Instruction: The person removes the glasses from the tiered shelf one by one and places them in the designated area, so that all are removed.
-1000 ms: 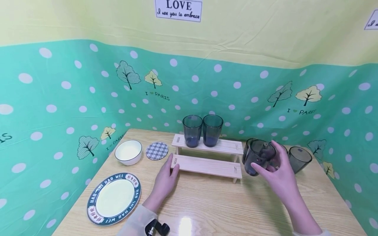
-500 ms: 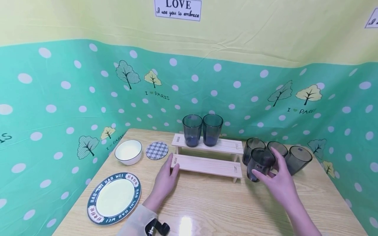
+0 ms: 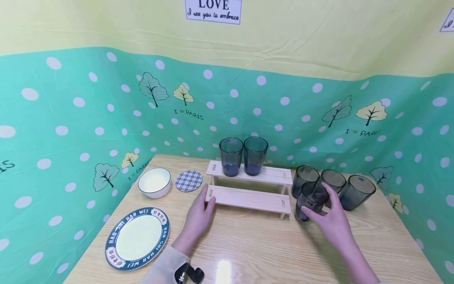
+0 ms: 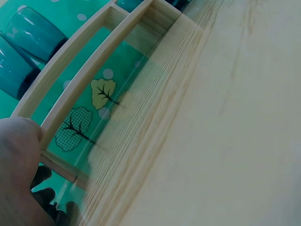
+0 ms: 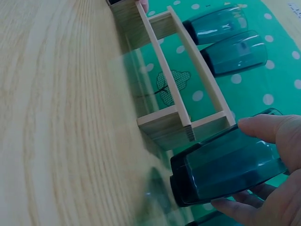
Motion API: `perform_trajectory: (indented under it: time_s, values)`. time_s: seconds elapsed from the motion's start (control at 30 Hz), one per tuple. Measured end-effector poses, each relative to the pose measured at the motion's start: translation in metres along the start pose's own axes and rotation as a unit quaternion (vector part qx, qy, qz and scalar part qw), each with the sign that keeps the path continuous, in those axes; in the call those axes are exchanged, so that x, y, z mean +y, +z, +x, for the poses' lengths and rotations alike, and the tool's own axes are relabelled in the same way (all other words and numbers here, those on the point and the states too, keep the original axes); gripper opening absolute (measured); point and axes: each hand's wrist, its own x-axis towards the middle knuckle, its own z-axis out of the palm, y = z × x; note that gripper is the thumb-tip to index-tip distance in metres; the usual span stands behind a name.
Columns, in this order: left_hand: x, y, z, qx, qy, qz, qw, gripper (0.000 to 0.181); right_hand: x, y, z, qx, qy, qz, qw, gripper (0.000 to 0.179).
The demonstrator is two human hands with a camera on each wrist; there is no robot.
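Note:
My right hand (image 3: 332, 219) holds a dark smoked-glass tumbler (image 3: 307, 205) between thumb and fingers, right of a two-tier wooden rack (image 3: 248, 199). In the right wrist view the held tumbler (image 5: 225, 165) is close over the table, near the rack's end. My left hand (image 3: 198, 217) grips the left end of the rack's lower shelf; its thumb lies against the wood in the left wrist view. Two more tumblers stand upright side by side on the upper shelf, a left one (image 3: 231, 157) and a right one (image 3: 255, 156).
Behind my right hand are three other dark tumblers: one by the rack (image 3: 301, 177), a middle one (image 3: 334, 181) and a right one (image 3: 356, 193). A white bowl (image 3: 154, 183), a checked coaster (image 3: 189, 181) and a blue-rimmed plate (image 3: 161, 244) lie on the left. A dotted cloth (image 3: 283, 102) hangs behind the table.
My right hand has brought the tumbler lower and a little towards the front, uncovering the tumblers behind it. My left hand has stayed at the rack's end.

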Motion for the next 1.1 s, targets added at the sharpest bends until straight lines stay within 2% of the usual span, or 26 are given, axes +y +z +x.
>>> perform_trajectory:
  time_s: [0.37, 0.87, 1.1]
  values:
    - [0.0, -0.001, 0.0, 0.001, 0.002, -0.001, 1.0, 0.07, 0.011, 0.006, 0.004, 0.002, -0.001, 0.004, 1.0, 0.114]
    - [0.003, -0.001, -0.002, 0.001, 0.001, 0.0, 1.0, 0.07, 0.016, 0.011, 0.003, 0.007, -0.006, 0.019, 0.9998, 0.112]
    - [0.004, -0.002, -0.002, 0.001, 0.002, 0.0, 1.0, 0.07, 0.018, 0.012, 0.005, 0.001, -0.004, 0.008, 1.0, 0.111]
